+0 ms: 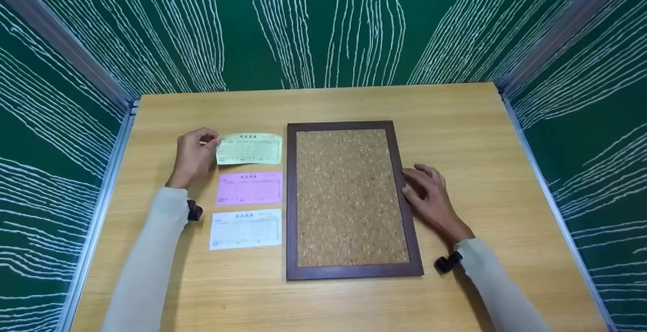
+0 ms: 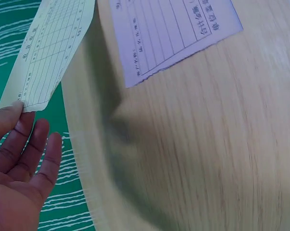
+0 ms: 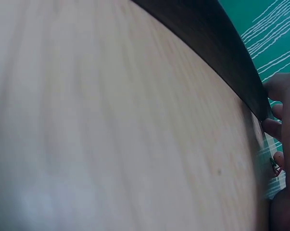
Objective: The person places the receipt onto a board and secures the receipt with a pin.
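Between thumb and index finger, my left hand (image 1: 196,152) pinches the left end of a light green printed form (image 1: 249,150). In the left wrist view this form (image 2: 51,50) is raised off the table, its other fingers (image 2: 38,144) spread loosely below. A pink form (image 1: 250,189) lies just nearer than it, and a white form (image 1: 246,230) lies nearer still. To their right is a cork board (image 1: 351,195) in a dark brown frame (image 1: 291,200). My right hand (image 1: 429,198) touches the frame's right side with its fingertips. In the right wrist view the frame edge (image 3: 212,43) meets those fingers.
Everything lies on a light wooden table (image 1: 354,304). Green panels with white wavy lines (image 1: 313,24) stand around its back and sides. Small black devices are worn on the left wrist (image 1: 194,210) and the right wrist (image 1: 448,262).
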`<state>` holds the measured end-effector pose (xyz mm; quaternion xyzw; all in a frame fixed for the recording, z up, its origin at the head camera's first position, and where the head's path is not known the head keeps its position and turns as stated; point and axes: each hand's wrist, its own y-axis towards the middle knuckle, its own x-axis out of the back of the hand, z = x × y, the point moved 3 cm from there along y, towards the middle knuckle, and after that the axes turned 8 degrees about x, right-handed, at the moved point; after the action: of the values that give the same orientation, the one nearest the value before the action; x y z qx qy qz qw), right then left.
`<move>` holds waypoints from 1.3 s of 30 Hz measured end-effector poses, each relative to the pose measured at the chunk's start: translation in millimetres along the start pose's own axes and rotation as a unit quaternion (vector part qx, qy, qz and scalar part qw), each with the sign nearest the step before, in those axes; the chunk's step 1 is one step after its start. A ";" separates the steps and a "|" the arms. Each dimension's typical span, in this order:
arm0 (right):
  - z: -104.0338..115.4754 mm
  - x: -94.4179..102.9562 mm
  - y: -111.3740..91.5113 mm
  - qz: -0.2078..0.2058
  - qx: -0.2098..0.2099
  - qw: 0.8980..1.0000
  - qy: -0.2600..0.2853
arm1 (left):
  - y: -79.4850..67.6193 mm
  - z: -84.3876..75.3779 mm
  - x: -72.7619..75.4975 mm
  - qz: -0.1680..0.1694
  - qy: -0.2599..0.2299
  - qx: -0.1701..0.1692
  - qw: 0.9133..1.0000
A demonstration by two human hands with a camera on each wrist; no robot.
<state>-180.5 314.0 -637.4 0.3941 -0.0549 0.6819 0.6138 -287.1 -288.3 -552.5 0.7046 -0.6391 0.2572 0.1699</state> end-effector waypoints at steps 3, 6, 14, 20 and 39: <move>1.8 0.3 0.1 0.000 0.003 1.000 0.002 | -1.8 -2.6 2.5 -0.005 0.003 -0.011 1.000; 3.4 0.7 0.7 0.001 0.006 1.000 0.003 | -3.4 -5.4 5.1 -0.010 0.001 -0.018 1.000; 2.3 1.7 3.0 -0.002 0.009 1.000 -0.001 | -6.4 -10.6 10.8 -0.006 -0.002 -0.009 1.000; 1.6 1.0 2.4 -0.001 0.008 1.000 -0.003 | -10.4 -13.1 14.0 -0.007 -0.006 -0.007 1.000; 1.4 0.3 1.9 0.001 0.012 1.000 -0.005 | -29.6 -28.1 14.6 -0.003 -0.008 -0.004 1.000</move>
<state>-181.5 313.0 -635.5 0.4048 -0.0501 0.6809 0.6083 -261.2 -280.5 -518.6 0.7079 -0.6392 0.2489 0.1682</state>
